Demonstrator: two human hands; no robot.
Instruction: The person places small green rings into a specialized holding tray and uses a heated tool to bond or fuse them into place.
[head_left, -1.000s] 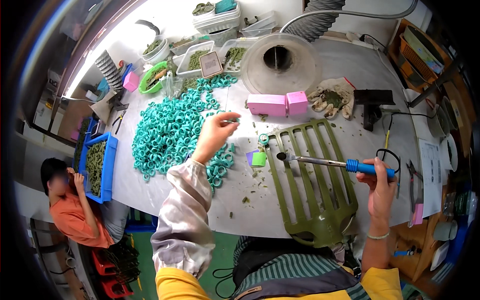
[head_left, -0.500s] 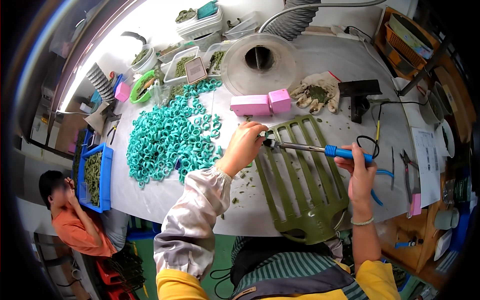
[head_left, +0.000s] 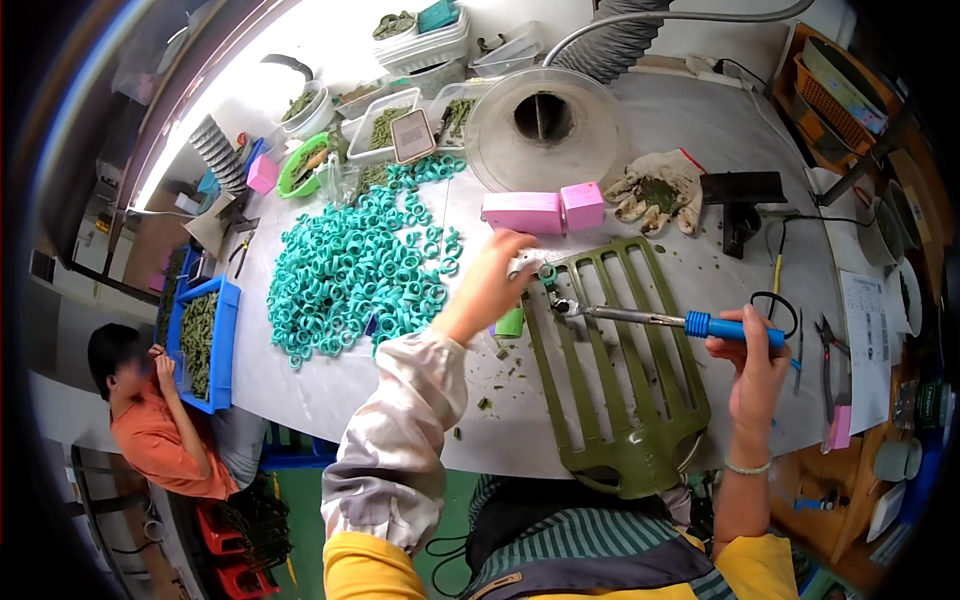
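My left hand (head_left: 490, 288) pinches a small teal ring (head_left: 546, 272) in closed fingertips, above the far left corner of an olive-green slotted frame (head_left: 632, 450). A whitish bit beside the fingertips is too small to name. In my right hand (head_left: 755, 375) is a soldering iron (head_left: 640, 315), gripped round its blue handle. The dark metal tip points left, over the frame's slats and a short way from the ring. Left of my left hand spreads a large heap of similar teal rings (head_left: 345, 275). A green cylinder (head_left: 510, 322) is partly visible below my left hand.
Pink blocks (head_left: 522, 213), a stained glove (head_left: 655, 190) and a black stand (head_left: 740, 205) lie beyond the frame. A round transparent cover (head_left: 490, 130) stands at the back. Pliers (head_left: 827, 380) lie right. A person (head_left: 165, 430) sits left beside a blue bin (head_left: 222, 345).
The iron's tip has drawn back from the ring, toward the right and nearer me. My left hand still holds the ring, now more visible. The whole view has shifted slightly.
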